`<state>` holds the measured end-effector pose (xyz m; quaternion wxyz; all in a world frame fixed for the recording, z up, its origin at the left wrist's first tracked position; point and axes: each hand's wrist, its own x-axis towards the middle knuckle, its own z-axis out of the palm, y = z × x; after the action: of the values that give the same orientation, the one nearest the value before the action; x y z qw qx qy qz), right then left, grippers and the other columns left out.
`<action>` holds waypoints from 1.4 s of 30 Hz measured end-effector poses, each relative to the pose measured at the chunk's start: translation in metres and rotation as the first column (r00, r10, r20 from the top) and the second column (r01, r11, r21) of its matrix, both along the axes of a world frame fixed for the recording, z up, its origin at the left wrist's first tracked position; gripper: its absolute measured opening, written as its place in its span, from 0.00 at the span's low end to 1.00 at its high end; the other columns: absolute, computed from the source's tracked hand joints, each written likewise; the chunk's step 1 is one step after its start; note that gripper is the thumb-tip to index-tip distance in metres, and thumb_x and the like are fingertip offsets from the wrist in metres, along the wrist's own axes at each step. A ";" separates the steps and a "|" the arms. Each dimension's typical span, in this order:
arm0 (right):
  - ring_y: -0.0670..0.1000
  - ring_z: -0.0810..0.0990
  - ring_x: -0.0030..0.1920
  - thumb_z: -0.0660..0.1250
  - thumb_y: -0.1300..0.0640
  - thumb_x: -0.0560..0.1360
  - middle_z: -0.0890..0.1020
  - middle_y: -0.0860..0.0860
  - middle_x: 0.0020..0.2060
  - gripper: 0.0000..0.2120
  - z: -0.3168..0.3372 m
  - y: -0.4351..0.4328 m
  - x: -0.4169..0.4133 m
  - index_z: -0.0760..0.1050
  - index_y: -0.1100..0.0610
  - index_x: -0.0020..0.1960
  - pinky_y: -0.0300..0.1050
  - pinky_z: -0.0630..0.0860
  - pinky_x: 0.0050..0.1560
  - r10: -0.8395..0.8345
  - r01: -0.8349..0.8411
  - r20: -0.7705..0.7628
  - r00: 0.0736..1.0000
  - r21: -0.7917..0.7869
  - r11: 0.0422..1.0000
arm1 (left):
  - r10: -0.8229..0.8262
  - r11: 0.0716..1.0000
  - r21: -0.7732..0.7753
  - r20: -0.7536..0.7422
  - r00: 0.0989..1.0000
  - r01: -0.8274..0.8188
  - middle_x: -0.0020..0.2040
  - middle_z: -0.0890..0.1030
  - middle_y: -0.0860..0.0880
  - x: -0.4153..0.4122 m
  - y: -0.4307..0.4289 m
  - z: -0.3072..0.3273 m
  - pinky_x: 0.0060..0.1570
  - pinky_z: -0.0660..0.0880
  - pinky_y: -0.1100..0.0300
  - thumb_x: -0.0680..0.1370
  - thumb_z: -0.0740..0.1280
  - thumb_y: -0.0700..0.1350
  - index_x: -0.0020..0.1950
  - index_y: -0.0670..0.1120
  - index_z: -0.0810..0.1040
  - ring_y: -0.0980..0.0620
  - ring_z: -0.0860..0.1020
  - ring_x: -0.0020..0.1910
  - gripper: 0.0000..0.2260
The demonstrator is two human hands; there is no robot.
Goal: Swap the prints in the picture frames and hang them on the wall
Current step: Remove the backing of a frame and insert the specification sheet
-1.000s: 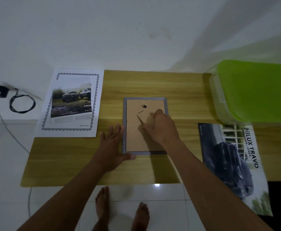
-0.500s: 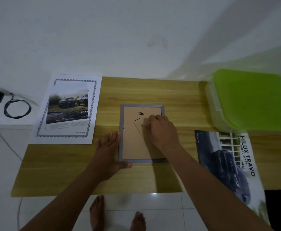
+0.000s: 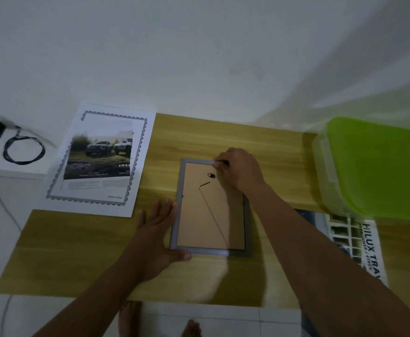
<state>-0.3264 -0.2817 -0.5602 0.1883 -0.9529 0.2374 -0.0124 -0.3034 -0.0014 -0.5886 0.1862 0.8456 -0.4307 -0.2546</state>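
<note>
A grey picture frame (image 3: 247,229) lies face down in the middle of the wooden table (image 3: 77,251), its brown backing board (image 3: 204,222) up. My left hand (image 3: 158,229) rests flat against the frame's left edge, thumb along the bottom rail. My right hand (image 3: 239,170) is at the frame's top edge with its fingertips curled near the small black hanger; whether they pinch anything I cannot tell. A bordered print of two cars (image 3: 102,159) lies at the table's back left. A dark "HILUX" print (image 3: 354,242) hangs over the table's right front edge.
A clear box with a green lid (image 3: 379,166) stands at the table's right, close to my right forearm. A black charger and coiled cable (image 3: 17,149) lie on a white ledge to the left. A white wall rises behind. My bare feet stand on white tiles below.
My right hand has moved from the middle of the backing board up to the frame's top edge, uncovering the folded stand. The left hand stays at the frame's left side.
</note>
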 end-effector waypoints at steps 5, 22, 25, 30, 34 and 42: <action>0.54 0.80 0.45 0.67 0.51 0.79 0.84 0.52 0.44 0.10 0.005 -0.003 0.003 0.85 0.51 0.55 0.47 0.76 0.44 -0.008 0.009 -0.030 1.000 0.034 0.999 | -0.008 1.000 0.019 0.010 1.000 0.008 0.76 0.34 0.58 0.000 0.000 0.001 0.63 0.20 0.64 0.63 0.58 0.77 0.77 0.55 0.36 0.60 0.28 0.73 0.53; 0.55 0.79 0.44 0.64 0.47 0.79 0.81 0.54 0.43 0.15 0.013 0.000 -0.012 0.82 0.57 0.55 0.50 0.77 0.44 0.013 -0.010 -0.030 0.999 0.095 0.995 | 0.029 0.999 0.019 -0.003 1.000 -0.029 0.76 0.36 0.58 -0.003 -0.001 0.009 0.69 0.27 0.56 0.65 0.64 0.72 0.75 0.57 0.36 0.57 0.29 0.74 0.51; 0.59 0.76 0.57 0.64 0.53 0.79 0.79 0.58 0.56 0.17 0.014 0.002 -0.049 0.77 0.59 0.64 0.52 0.77 0.54 -0.059 0.060 -0.029 0.998 0.055 0.997 | 0.014 1.000 0.020 0.004 1.000 -0.014 0.76 0.36 0.58 -0.002 0.000 0.008 0.70 0.29 0.54 0.61 0.56 0.79 0.77 0.55 0.37 0.56 0.30 0.73 0.54; 0.51 0.76 0.44 0.66 0.47 0.78 0.78 0.51 0.41 0.13 -0.001 0.021 -0.105 0.76 0.56 0.44 0.45 0.71 0.41 -0.180 0.185 -0.109 0.978 0.030 0.982 | 0.017 0.999 0.039 0.025 1.000 -0.018 0.76 0.36 0.57 -0.001 -0.001 0.005 0.73 0.33 0.49 0.61 0.58 0.78 0.78 0.53 0.39 0.55 0.30 0.73 0.55; 0.50 0.72 0.41 0.62 0.51 0.80 0.73 0.50 0.40 0.10 -0.003 0.034 -0.112 0.73 0.57 0.45 0.44 0.68 0.39 -0.183 0.181 -0.076 0.980 -0.029 0.983 | 0.019 0.997 0.071 0.047 0.999 -0.022 0.78 0.39 0.53 -0.003 -0.003 0.008 0.74 0.36 0.46 0.68 0.67 0.69 0.79 0.50 0.40 0.55 0.32 0.73 0.52; 0.54 0.75 0.45 0.60 0.56 0.81 0.76 0.55 0.44 0.11 0.003 0.042 -0.108 0.75 0.61 0.47 0.44 0.68 0.41 -0.190 0.186 -0.086 0.978 -0.051 0.981 | 0.010 0.996 0.087 0.060 0.998 -0.015 0.79 0.41 0.50 -0.004 -0.004 0.012 0.75 0.38 0.43 0.69 0.67 0.68 0.79 0.49 0.40 0.52 0.35 0.75 0.51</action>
<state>-0.4345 -0.2402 -0.5576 0.1551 -0.9295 0.3344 0.0080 -0.3076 -0.0057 -0.5770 0.1375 0.8628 -0.4193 -0.2466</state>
